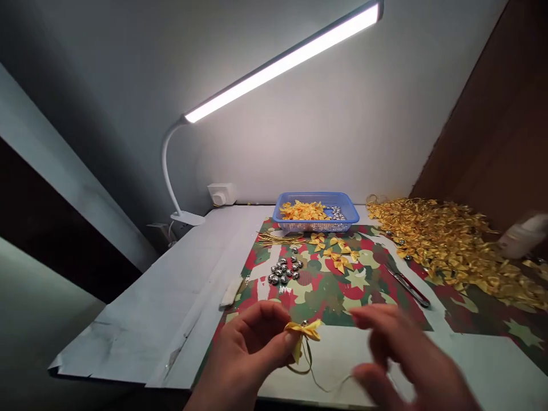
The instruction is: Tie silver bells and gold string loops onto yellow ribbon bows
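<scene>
Yellow bow [305, 329], at six o'clock, is pinched in the left hand's [252, 354] fingers. At three o'clock from it, the right hand's [411, 357] fingers stand wide apart, any hold on the cord [328, 391] unclear; silver balls [285, 270] lie at eleven.

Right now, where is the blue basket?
The blue basket stands slightly right of centre in the head view, between the lamp base and the gold bow pile.

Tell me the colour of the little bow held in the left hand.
The bow in the left hand is golden yellow; best seen in the head view.
</scene>
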